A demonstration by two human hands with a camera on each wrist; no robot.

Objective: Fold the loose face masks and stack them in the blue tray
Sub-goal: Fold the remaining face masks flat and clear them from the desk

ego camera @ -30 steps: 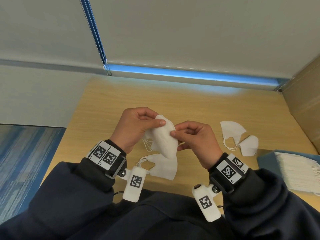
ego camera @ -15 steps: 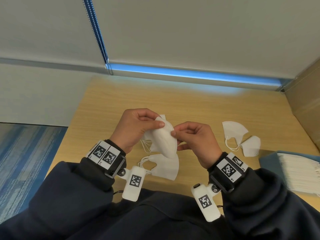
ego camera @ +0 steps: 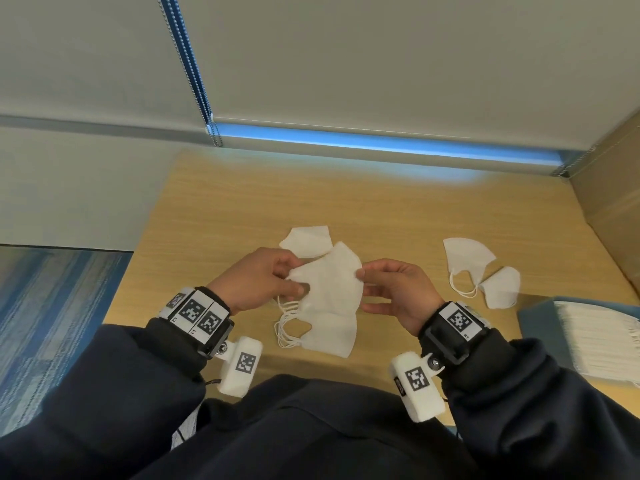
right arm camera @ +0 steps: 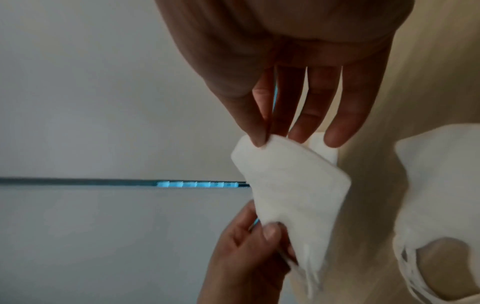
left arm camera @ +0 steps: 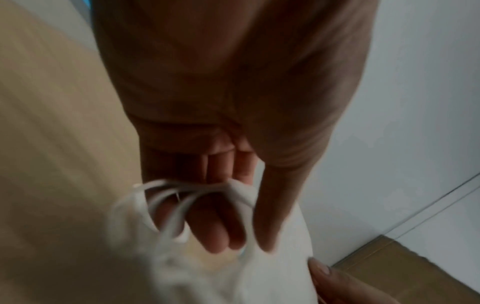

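Both hands hold one white face mask [ego camera: 332, 282] flat above the wooden table [ego camera: 242, 209]. My left hand [ego camera: 263, 284] pinches its left edge near the ear loops [left arm camera: 182, 197]. My right hand [ego camera: 391, 289] pinches its right corner [right arm camera: 259, 144] between thumb and forefinger, the other fingers straight. Under it lies another loose mask [ego camera: 329, 332], and one more [ego camera: 308, 242] lies just beyond. Two further masks [ego camera: 465, 258] [ego camera: 502, 287] lie to the right. The blue tray [ego camera: 535, 315] at the right edge holds a stack of folded masks [ego camera: 599, 337].
A cardboard box [ego camera: 613, 188] stands along the table's right side. Wall and window blind [ego camera: 381, 64] close the far side, with a bead chain [ego camera: 190, 67] hanging down. Blue carpet [ego camera: 52, 306] lies beyond the table's left edge.
The mask, bunched and narrow between the hands before, is now spread flat and wide. My hands have moved apart. A mask beyond it has come into view.
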